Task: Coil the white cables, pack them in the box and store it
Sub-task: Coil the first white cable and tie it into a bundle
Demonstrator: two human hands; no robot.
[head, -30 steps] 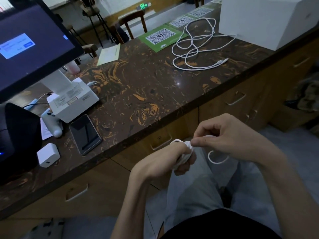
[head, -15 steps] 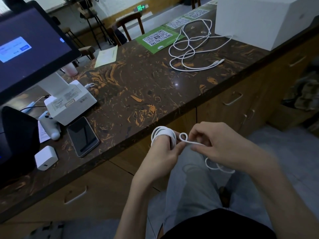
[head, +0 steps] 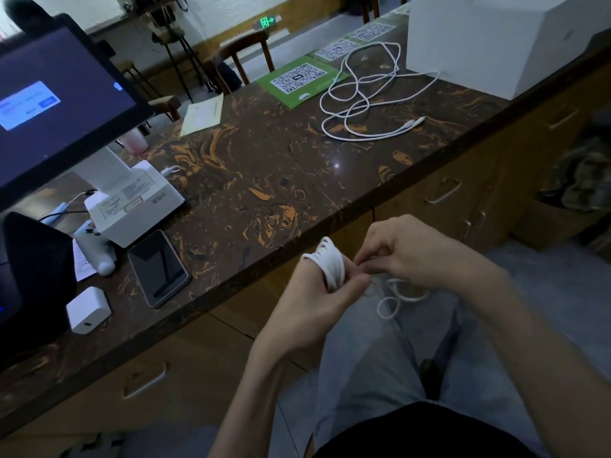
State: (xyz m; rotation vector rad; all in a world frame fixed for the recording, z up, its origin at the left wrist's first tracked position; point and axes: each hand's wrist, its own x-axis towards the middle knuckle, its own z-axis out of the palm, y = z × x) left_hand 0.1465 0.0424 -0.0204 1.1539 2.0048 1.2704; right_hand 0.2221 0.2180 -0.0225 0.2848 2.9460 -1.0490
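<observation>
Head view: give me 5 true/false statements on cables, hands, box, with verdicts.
1. The left hand has a white cable coil wound round its fingers. True.
2. The right hand lies flat on the counter. False: it pinches the coil's loose tail above the lap.
3. A second white cable lies uncoiled on the marble counter. True.
4. The white box sits on the floor. False: it stands on the counter's far end, beside that loose cable.
5. The phone is propped upright. False: it lies flat, near the white charger.
</observation>
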